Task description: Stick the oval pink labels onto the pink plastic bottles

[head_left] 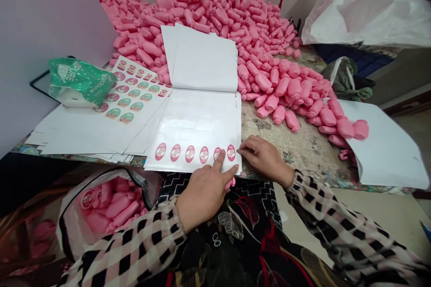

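Note:
My left hand (205, 188) lies over the front edge of a white sticker sheet (198, 121), index finger and thumb spread on it. Its other fingers are curled out of sight, around a pink bottle (230, 183) that peeks out below the thumb. At the sheet's right edge, my right hand (266, 159) pinches with thumb and forefinger beside the last oval sticker (230, 153); what is between the fingertips is too small to make out. A row of pink oval stickers (189, 154) runs along the sheet's front, one partly covered by my left index finger.
A large heap of pink bottles (215, 4) covers the table's back and right. Left are more sticker sheets (134, 89) and a green packet (81, 81). An open bag of bottles (114, 202) hangs below the table edge. White paper (387, 143) lies right.

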Demonstrator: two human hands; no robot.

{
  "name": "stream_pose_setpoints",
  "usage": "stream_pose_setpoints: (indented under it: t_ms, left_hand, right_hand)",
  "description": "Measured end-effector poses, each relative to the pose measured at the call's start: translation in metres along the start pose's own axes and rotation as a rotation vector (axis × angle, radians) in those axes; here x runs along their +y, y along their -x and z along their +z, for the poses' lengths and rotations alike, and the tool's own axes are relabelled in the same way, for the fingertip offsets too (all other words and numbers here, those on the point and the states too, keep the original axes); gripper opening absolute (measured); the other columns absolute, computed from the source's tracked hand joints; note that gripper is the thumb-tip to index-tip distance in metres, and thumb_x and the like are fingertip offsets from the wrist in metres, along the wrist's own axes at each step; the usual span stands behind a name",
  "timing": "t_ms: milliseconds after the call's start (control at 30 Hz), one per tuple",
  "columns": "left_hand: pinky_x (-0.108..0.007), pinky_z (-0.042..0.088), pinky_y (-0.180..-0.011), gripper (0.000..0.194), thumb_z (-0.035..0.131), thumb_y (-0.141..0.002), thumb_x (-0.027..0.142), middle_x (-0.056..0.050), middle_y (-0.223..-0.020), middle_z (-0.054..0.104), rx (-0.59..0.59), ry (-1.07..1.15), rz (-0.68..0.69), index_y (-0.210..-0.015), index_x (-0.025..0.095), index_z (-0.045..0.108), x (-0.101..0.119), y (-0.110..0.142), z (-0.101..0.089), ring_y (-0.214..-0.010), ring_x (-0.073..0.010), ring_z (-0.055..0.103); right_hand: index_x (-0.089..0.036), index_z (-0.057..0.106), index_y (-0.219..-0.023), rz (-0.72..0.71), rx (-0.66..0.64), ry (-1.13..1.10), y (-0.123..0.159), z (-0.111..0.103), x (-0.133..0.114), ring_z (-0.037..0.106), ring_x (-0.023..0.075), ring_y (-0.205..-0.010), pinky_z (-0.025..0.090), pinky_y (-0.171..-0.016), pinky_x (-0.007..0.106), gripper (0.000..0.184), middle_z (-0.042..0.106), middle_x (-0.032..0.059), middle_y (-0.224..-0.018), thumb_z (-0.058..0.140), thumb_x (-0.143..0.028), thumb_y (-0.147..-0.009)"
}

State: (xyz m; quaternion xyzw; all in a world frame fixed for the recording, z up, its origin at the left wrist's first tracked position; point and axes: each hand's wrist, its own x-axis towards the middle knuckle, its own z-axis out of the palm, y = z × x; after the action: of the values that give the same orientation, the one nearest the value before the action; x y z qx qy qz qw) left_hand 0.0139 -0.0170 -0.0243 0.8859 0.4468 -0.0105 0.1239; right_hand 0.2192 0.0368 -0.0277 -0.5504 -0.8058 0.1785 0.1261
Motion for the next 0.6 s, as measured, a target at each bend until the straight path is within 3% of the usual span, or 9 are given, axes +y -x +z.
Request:
stream_pose_setpoints:
  t_ms: [367,600]
  left_hand:
    - [-0.036,0.049,-0.061,0.058,0.046,-0.088,0.031,-0.022,-0.15,0.021,-0.021,-0.068,-0.076,-0.142,0.036,0.026,0.014,-0.004,0.0,-0.073,-0.0224,0.065]
    - [-0.036,0.05,-0.062,0.063,0.047,-0.087,0.029,-0.023,-0.151,0.015,-0.029,-0.013,-0.08,-0.144,0.036,0.021,0.013,-0.005,0.002,-0.075,-0.0229,0.067]
  right_hand:
    - [-0.022,0.063,-0.08,0.13,0.106,-0.152,0.01,0.013,-0.01,0.055,0.0158,-0.078,0.041,-0.071,0.027,0.012,0.057,0.0019,-0.081,0.054,-0.027,-0.084]
    - [-0.021,0.063,-0.076,0.232,0.168,-0.188,0.011,0.021,-0.018,0.056,0.0155,-0.076,0.04,-0.071,0.028,0.015,0.059,0.0016,-0.08,0.054,-0.031,-0.084]
